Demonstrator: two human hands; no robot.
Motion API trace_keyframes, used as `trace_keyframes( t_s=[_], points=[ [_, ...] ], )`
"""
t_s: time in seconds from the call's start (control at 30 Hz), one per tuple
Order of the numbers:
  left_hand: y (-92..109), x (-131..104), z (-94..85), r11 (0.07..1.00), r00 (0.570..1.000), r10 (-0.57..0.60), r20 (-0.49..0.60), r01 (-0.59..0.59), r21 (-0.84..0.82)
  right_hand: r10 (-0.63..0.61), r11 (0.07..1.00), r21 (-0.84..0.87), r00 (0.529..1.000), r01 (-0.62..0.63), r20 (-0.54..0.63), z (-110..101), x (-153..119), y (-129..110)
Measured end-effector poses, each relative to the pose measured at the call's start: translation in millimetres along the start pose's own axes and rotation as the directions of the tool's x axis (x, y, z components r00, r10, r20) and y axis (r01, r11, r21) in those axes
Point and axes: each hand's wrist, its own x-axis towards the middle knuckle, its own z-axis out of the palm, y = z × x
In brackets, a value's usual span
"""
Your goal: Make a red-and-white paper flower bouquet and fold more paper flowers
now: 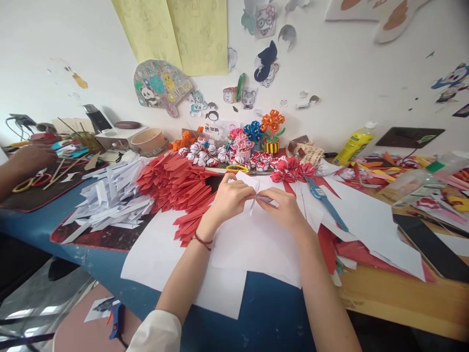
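Over white paper sheets [252,249] on the table, my left hand [231,196] and my right hand [283,205] meet, fingertips nearly touching. Both pinch a small white folded-paper piece [252,205], whose thin points spread out between the fingers. My fingers cover much of it, so its full shape is hidden. To the left of my left hand lies a heap of red folded paper strips [172,188]. Farther left is a pile of white folded paper strips [110,195]. Red and white paper balls [220,155] stand in a row behind my hands.
Yellow-handled scissors [237,168] lie beyond my hands. A blue watch [326,200] and a black phone [432,244] are to the right. Paper flowers in a striped pot [271,145] and a yellow bottle [355,144] stand by the wall. Another person's hand [34,159] is at far left.
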Motion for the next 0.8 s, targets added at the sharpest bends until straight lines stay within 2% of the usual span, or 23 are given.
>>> trace_keyframes(
  t_s=[0.27, 0.43, 0.53, 0.63, 0.8],
  points=[
    [4, -1, 0.8, 1.0, 1.0, -0.005, -0.008, 0.005, 0.024, -0.051, 0.998, -0.024, 0.998, 0.05, -0.03, 4, 0, -5],
    [10, 0, 5.5, 1.0, 1.0, 0.018, -0.013, -0.018, -0.005, -0.119, 0.976, -0.201, 0.982, 0.088, -0.148, 11, -2, 1],
    [11, 1, 7.6, 1.0, 0.999, 0.031, -0.034, -0.031, -0.002, -0.124, 0.97, -0.229, 0.972, 0.077, -0.199, 14, -3, 3],
    [6, 1, 8.2, 0.999, 0.998, 0.027, -0.06, -0.026, 0.021, -0.09, 0.976, -0.211, 0.977, 0.048, -0.194, 13, -2, 3],
    [-4, 0, 5.6, 0.999, 0.995, 0.005, -0.1, -0.001, 0.046, 0.015, 0.998, -0.056, 0.99, -0.023, -0.138, 6, 2, 5]
  ],
)
